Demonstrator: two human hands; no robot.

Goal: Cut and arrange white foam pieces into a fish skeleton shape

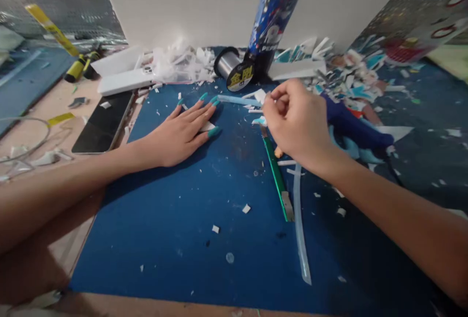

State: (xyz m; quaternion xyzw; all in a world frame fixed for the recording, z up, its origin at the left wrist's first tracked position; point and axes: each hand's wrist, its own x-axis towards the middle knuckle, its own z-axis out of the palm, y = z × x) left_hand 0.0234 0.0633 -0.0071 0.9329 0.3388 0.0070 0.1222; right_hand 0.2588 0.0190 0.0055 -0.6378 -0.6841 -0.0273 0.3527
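My left hand (188,134) lies flat on the blue cutting mat (175,224), fingers stretched out, over a white piece (208,127) that shows between thumb and forefinger. My right hand (296,122) is raised a little above the mat with thumb and fingers pinched together. Beside its fingertips is a small white scrap (260,95); whether the fingers grip it is hard to make out. Below that hand lies a green utility knife (277,175). A translucent glue stick (300,229) rests to the knife's right, and another translucent strip (239,100) lies between the two hands.
Behind the mat stand a Pepsi bottle (272,29) and a spool of clear line (234,69). A dark blue glue gun (351,119) lies among scraps (351,70) at right. On the left are a black phone (104,122), a white casing (126,80) and yellow-handled pliers (77,67).
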